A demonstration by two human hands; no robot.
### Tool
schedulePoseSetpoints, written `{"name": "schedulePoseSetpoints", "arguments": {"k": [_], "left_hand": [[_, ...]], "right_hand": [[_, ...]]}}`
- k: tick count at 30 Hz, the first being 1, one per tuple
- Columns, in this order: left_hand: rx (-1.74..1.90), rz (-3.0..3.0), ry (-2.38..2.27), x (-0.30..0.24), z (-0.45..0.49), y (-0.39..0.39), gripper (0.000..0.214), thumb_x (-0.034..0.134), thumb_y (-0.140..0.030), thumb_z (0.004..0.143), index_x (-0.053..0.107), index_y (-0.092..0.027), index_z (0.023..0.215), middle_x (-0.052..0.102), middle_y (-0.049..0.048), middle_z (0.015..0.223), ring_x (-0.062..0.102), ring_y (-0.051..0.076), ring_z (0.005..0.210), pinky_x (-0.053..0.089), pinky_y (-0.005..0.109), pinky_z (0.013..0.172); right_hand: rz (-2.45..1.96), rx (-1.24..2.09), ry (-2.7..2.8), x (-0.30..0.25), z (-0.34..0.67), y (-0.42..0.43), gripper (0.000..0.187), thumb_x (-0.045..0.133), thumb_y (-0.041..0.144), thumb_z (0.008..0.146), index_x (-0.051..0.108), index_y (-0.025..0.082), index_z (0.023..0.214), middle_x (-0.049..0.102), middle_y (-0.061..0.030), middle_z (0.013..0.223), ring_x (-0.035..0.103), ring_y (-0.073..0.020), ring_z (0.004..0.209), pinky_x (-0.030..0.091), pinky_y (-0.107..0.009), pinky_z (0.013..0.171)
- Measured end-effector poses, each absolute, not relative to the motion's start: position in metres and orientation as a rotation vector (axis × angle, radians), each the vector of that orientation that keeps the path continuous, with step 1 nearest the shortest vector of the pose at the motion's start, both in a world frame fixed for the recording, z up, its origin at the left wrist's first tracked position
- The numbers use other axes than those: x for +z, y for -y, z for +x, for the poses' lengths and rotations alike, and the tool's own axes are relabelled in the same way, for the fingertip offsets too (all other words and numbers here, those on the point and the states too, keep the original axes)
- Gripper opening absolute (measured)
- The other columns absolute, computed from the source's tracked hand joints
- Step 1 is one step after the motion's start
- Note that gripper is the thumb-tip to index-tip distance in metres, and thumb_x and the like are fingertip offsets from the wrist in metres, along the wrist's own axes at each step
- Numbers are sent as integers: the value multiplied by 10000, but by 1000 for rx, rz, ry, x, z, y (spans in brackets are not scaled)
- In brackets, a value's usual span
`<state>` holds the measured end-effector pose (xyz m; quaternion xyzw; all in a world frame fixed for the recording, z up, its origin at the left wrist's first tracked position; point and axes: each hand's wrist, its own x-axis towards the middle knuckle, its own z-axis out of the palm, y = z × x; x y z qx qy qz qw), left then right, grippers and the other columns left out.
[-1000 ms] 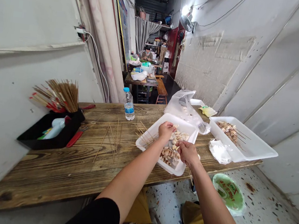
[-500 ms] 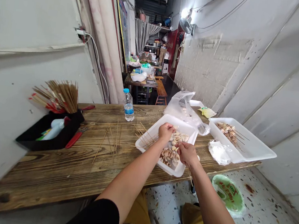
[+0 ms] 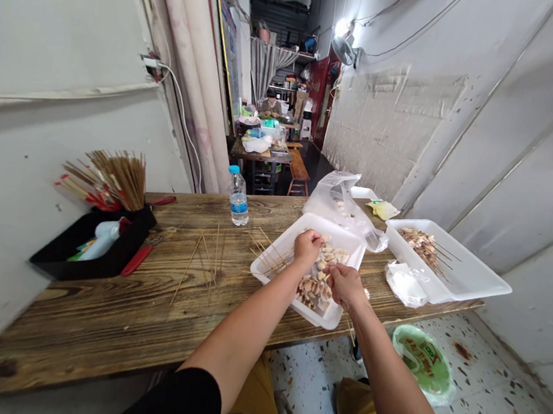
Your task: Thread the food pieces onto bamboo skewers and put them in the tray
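Both hands are inside a white plastic tray (image 3: 272, 240) on the wooden table. My left hand (image 3: 306, 246), closed in a pinch over the far part, has a small pale food piece at its fingertips. My right hand (image 3: 346, 287) is closed nearer to me; a thin bamboo skewer (image 3: 351, 328) sticks out below it, partly hidden by the wrist. Between the hands lie loose pale food pieces (image 3: 336, 255). Skewered pieces with brown edges (image 3: 314, 291) rest in the near part, their kind unclear. Bare skewer ends (image 3: 265, 251) jut over the tray's left side.
A second white tray (image 3: 474, 275) with filled skewers (image 3: 425, 247) stands at right, beside a white packet (image 3: 405, 283). Behind are a clear plastic bag (image 3: 340, 201) and a water bottle (image 3: 239, 199). Loose skewers (image 3: 188, 267) and a black box (image 3: 83, 260) lie left; a green-lined bin (image 3: 423, 363) is below.
The hands stay in nearly the same place over the tray, both closed. My right fingertips have shifted very slightly; the view has moved a little.
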<state>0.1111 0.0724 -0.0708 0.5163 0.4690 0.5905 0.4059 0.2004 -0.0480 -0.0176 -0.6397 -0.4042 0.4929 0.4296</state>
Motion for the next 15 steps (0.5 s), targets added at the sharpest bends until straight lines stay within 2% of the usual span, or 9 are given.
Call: {"name": "schedulePoseSetpoints", "arguments": {"k": [15], "left_hand": [[1478, 1223, -1107, -61, 113, -66, 101, 625, -75, 733, 634, -174, 717, 676, 4, 678, 663, 146, 688, 512, 261, 707]], "right_hand": [[-1619, 1167, 1048, -25, 201, 43, 177, 467, 238, 872, 592, 179, 761, 419, 93, 411, 238, -57, 248, 175, -214, 291]]}}
